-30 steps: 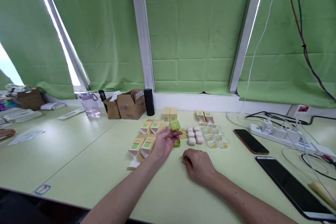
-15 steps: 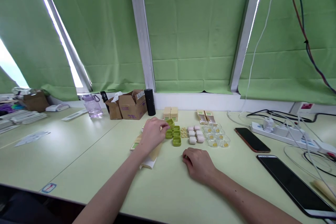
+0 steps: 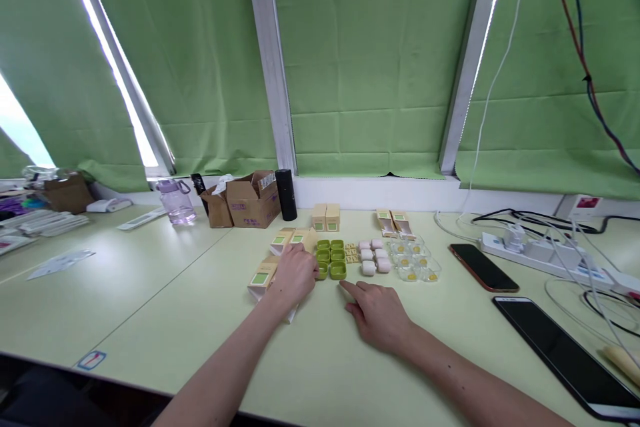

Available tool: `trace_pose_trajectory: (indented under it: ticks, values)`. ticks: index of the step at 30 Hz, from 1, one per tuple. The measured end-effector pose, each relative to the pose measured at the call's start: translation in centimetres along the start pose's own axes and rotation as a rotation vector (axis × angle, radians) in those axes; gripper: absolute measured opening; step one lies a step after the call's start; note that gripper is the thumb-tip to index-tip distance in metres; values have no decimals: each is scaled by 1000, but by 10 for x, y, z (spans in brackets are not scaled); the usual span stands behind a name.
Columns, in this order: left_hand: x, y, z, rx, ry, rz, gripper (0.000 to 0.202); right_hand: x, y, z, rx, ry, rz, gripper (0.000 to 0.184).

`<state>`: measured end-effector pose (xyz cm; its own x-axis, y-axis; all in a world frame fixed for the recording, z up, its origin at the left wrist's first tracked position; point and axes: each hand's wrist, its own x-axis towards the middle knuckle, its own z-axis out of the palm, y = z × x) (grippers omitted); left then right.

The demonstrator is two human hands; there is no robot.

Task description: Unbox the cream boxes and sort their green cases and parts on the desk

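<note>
Several small green square dishes (image 3: 338, 271) stand in two columns in the middle of the table. My left hand (image 3: 295, 273) is at the left column, its fingers curled closed against the edge of the front-left dish (image 3: 321, 271); its fingertips are partly hidden. Just in front of the dishes is my right hand (image 3: 377, 310), index finger stretched toward the front-right dish and the other fingers bent, holding nothing. Beige cartons with green labels (image 3: 262, 278) lie under and beside my left hand. Right of the dishes sit small beige numbered tiles (image 3: 352, 253) and pale pink marshmallow-like pieces (image 3: 369, 268).
Clear cups with yellow centres (image 3: 411, 275) lie right of the pink pieces. Further right are two phones (image 3: 484, 268), a power strip (image 3: 540, 257) and cables. More cartons (image 3: 326, 218), a black cylinder (image 3: 285, 195), a cardboard box (image 3: 253, 203) and a purple bottle (image 3: 176, 201) stand behind.
My left hand has moved toward me from the back green dish to the front-left one. The dishes now line up in even rows. My right index finger has extended toward them.
</note>
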<state>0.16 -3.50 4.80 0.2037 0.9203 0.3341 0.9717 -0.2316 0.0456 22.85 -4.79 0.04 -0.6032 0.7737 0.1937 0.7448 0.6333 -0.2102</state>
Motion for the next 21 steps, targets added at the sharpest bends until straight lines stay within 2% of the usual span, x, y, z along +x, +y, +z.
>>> trace_pose_trajectory:
  ticks: [3, 10, 21]
  values:
    - [0, 0, 4, 7, -8, -7, 25, 4, -4, -1, -37, -29, 7, 52]
    - [0, 3, 8, 133, -33, 15, 29, 9, -6, 1, -69, -34, 8, 52]
    - [1, 3, 13, 104, -1, -2, 27, 10, -7, 2, -82, -34, 7, 50]
